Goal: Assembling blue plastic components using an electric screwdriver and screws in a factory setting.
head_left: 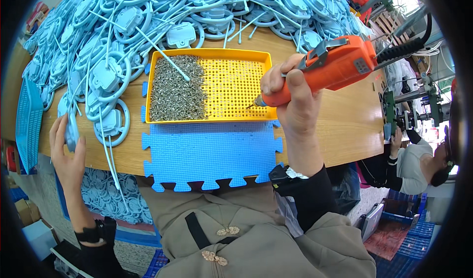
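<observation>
My right hand (298,93) is wrapped round an orange electric screwdriver (340,63), its cord running off to the upper right. The screwdriver's tip points down-left over the perforated right part of a yellow tray (209,121). Small metal screws (177,93) are heaped in the tray's left part, and many of the holes hold screws too. At the left table edge, my left hand (66,152) has its thumb and fingers on either side of a tilted light-blue plastic part (72,130). How firmly it grips is hard to see.
A large pile of light-blue ring-shaped parts with long stems (130,19) covers the table's back and left. Under the tray's front lies a blue foam mat (212,152). A blue basket (29,122) stands at far left. Another person (416,164) sits at the right.
</observation>
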### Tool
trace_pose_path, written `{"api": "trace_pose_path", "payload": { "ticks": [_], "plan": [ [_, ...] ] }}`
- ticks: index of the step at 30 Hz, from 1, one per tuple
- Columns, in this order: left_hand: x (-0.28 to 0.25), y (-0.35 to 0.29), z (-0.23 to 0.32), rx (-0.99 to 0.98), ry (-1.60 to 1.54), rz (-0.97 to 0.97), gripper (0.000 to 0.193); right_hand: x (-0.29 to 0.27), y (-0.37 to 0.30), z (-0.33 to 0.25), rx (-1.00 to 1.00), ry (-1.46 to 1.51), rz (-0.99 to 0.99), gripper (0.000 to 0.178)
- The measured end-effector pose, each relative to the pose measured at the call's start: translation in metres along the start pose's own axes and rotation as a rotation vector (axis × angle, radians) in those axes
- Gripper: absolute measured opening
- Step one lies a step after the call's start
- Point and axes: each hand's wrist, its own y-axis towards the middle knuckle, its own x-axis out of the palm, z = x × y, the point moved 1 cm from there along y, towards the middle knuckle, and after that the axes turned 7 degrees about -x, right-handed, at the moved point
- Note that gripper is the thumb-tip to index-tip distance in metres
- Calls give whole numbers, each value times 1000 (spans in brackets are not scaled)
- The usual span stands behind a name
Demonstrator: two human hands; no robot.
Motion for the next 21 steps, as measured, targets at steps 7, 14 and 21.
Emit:
{"api": "trace_pose_path", "payload": {
  "ticks": [7,14,21],
  "plan": [
    [-34,-56,109,443,-78,-128,60,3,4,-7,-36,-66,-4,31],
    [54,-72,175,695,-127,-581,56,6,18,-69,-188,-19,-50,49],
    [76,-77,185,701,-302,-437,65,53,-17,-54,-45,23,-236,52]
  ]
}}
